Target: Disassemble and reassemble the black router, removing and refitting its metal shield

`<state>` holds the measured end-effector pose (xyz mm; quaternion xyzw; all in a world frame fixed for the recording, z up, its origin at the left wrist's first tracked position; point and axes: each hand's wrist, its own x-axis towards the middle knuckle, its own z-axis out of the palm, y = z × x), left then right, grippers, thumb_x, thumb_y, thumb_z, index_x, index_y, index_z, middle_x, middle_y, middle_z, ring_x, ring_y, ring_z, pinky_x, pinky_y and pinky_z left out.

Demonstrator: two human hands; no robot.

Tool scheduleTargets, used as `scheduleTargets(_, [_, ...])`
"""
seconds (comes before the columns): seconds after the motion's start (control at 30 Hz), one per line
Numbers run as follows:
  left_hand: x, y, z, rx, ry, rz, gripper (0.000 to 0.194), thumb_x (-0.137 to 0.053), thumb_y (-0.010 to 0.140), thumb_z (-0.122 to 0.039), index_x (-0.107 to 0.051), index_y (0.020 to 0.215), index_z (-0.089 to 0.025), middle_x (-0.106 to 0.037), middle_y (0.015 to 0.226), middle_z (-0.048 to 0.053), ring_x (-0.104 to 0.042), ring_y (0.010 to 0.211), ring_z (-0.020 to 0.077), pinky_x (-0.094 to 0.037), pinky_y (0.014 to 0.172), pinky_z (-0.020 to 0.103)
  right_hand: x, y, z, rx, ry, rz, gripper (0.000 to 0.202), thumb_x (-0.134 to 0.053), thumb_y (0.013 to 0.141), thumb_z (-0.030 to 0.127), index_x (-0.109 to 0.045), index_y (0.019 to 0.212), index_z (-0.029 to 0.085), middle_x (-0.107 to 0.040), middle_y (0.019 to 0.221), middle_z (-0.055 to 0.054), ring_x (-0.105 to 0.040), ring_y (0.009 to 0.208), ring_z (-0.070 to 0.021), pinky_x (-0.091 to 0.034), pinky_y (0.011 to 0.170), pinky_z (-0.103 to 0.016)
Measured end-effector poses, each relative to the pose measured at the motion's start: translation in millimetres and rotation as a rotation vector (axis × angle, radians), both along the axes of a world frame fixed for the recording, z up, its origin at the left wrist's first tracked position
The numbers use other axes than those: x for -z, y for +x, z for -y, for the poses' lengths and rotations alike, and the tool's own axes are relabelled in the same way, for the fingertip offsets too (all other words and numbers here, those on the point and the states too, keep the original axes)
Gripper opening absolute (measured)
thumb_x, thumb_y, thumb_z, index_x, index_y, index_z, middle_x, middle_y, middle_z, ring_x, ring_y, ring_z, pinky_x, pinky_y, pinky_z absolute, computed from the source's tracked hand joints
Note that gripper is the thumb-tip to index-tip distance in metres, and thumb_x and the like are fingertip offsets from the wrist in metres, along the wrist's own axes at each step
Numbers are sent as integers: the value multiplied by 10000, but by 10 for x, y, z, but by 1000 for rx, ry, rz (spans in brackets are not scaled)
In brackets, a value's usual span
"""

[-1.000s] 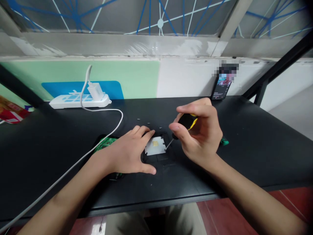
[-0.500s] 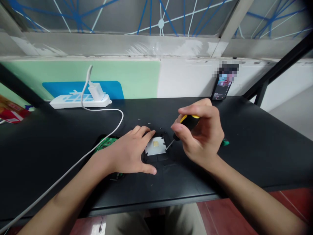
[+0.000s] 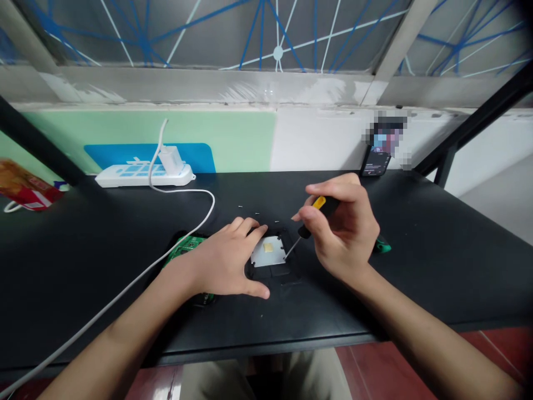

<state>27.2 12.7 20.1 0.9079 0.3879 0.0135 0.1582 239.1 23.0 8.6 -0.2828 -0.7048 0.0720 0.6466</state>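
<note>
In my right hand is a black and yellow screwdriver, its handle between thumb and fingers. The shaft slants down left, and its tip meets the lower right corner of a silver metal plate set in a black housing. A small yellowish pad lies on the plate. My left hand rests over the housing's left side, thumb and fingers apart, bracing it against the table. Partly under that hand and wrist sits a green circuit board in a black casing.
Behind the housing lie several tiny screws on the black table. A white cable runs across the left side from a power strip. A phone leans on the wall; a green-tipped object lies behind my right hand.
The whole view has shifted slightly, so everything sits a little lower. The screwdriver handle has turned in my right fingers, its tip still at the plate's corner. My left hand keeps its place.
</note>
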Motion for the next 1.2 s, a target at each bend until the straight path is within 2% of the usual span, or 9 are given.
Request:
scheduleTargets(0.13, [9,3,-7,6,10,-8,1040,-734,745,-676,-333,1524,-116,-467,1436,188,-436,1319,372,-384,1115,483,-4,-39,62,-150,-83,-32,404,-425,1019,224,-560,1392,300,-627,1188,-71,-718,885,-177,-657,712,-404])
scheduleTargets(0.27, [3,2,-3,10,11,-6,1070,-749,731,-681,-343,1517,-80,-474,1419,206,-445,1298,378,-399,1100,488,-22,-48,73,-72,-52,20,487,-593,940,168,-557,1404,310,-682,1107,-41,-704,857,-160,-631,698,-356])
scheduleTargets(0.47, [-9,0,10,13,6,2,1062,-761,737,-657,-324,1532,-104,-460,1439,203,-440,1306,396,-410,1085,517,-32,-24,7,49,37,22,411,-836,753,204,-711,1134,291,-595,884,9,-594,699,-132,-506,577,-318])
scheduleTargets(0.57, [2,1,6,7,10,-7,1067,-761,727,-681,-346,1517,-97,-463,1428,202,-439,1303,390,-406,1092,517,-27,-46,31,-43,-31,-2,265,-632,933,251,-687,1192,277,-588,1004,-28,-649,736,-131,-558,632,-346])
scheduleTargets(0.67, [27,-2,-4,3,22,2,1072,-765,718,-690,-359,1509,-91,-474,1403,188,-452,1289,373,-407,1099,490,-29,-63,73,-161,-148,-17,380,-432,1021,216,-589,1359,290,-614,1168,-71,-714,894,-163,-615,754,-390])
scheduleTargets(0.8, [55,-9,-14,5,18,20,1087,-777,709,-680,-345,1519,-97,-468,1407,184,-448,1293,370,-399,1110,484,-47,-54,79,-77,-93,53,479,-593,943,143,-570,1390,313,-670,1069,-49,-688,861,-166,-585,740,-383])
scheduleTargets(0.97, [54,-7,-15,6,7,18,1079,-786,713,-665,-334,1528,-121,-450,1430,194,-437,1299,384,-402,1100,513,-48,-49,53,49,56,62,400,-805,789,164,-699,1150,300,-587,786,5,-546,729,-158,-458,626,-342])
scheduleTargets(1.07, [52,-9,-13,9,10,38,1044,-783,710,-674,-367,1509,-146,-480,1389,175,-464,1271,377,-419,1080,511,-32,-54,78,-2,46,63,280,-660,908,203,-682,1179,271,-595,860,-24,-587,789,-173,-498,676,-375])
scheduleTargets(1.2, [51,-11,-13,2,13,26,1080,-785,706,-674,-346,1518,-113,-467,1410,184,-444,1297,368,-400,1107,494,-27,-64,120,-77,-25,38,415,-474,975,132,-604,1349,256,-567,1099,-76,-674,863,-156,-584,723,-387])
